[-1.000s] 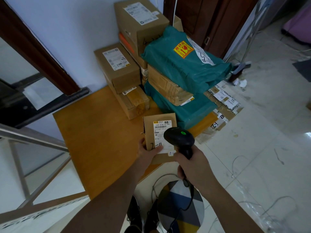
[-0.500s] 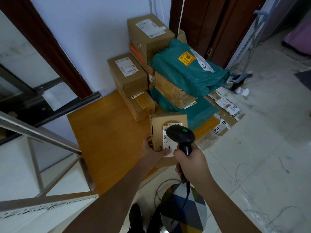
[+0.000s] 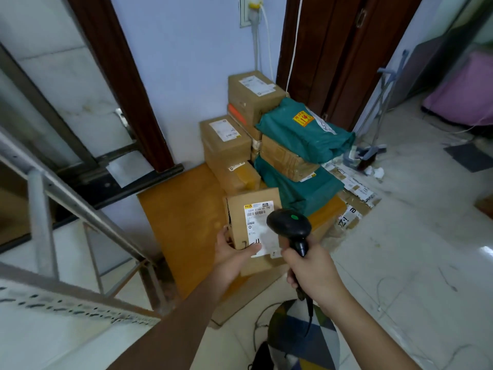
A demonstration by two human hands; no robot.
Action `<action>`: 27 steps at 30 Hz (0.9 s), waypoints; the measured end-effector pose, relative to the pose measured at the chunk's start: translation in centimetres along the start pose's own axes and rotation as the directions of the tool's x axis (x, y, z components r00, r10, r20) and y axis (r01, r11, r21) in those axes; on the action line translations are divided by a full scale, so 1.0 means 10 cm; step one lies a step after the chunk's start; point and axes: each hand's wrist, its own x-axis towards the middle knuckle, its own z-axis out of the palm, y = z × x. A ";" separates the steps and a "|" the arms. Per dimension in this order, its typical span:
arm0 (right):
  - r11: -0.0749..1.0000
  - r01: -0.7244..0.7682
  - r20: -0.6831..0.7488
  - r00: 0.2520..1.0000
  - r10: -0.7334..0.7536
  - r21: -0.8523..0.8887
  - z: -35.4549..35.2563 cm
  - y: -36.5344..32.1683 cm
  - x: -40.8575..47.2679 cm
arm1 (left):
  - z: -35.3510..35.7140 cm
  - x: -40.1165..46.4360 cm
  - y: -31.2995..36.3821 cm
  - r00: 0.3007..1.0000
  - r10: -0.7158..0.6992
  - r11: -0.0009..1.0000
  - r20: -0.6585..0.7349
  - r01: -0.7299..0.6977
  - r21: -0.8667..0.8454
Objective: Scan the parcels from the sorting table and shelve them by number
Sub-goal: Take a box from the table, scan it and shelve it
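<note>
Holding a small cardboard parcel [image 3: 240, 222] upright at the near edge of the orange surface [image 3: 184, 209], the left hand [image 3: 232, 252] is keeping its grip curled around the box's lower left corner. The right hand [image 3: 312, 273] is wrapping its grip around the black scanner [image 3: 289, 225], whose head is overlapping the parcel's white label [image 3: 257, 225]. More stacked boxes [image 3: 226, 145] and green bags [image 3: 301, 129] are sitting behind.
</note>
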 end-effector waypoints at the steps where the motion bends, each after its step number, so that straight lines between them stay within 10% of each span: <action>1: 1.000 0.014 0.007 1.000 -0.014 -0.017 0.04 -0.03 -0.12 | -0.12 -0.09 0.00 1.000 0.008 1.000 0.002 -0.008 -0.006; 14: 0.918 0.325 0.295 0.922 -0.253 -0.228 0.47 -0.59 -1.44 | -1.38 -1.48 -0.06 0.987 0.078 0.970 -0.139 -0.107 -0.217; 27: 0.770 0.614 0.749 0.591 -0.300 -0.176 1.14 -0.57 -2.44 | -2.24 -3.42 -1.00 0.860 -0.012 0.940 -0.510 -0.165 -0.299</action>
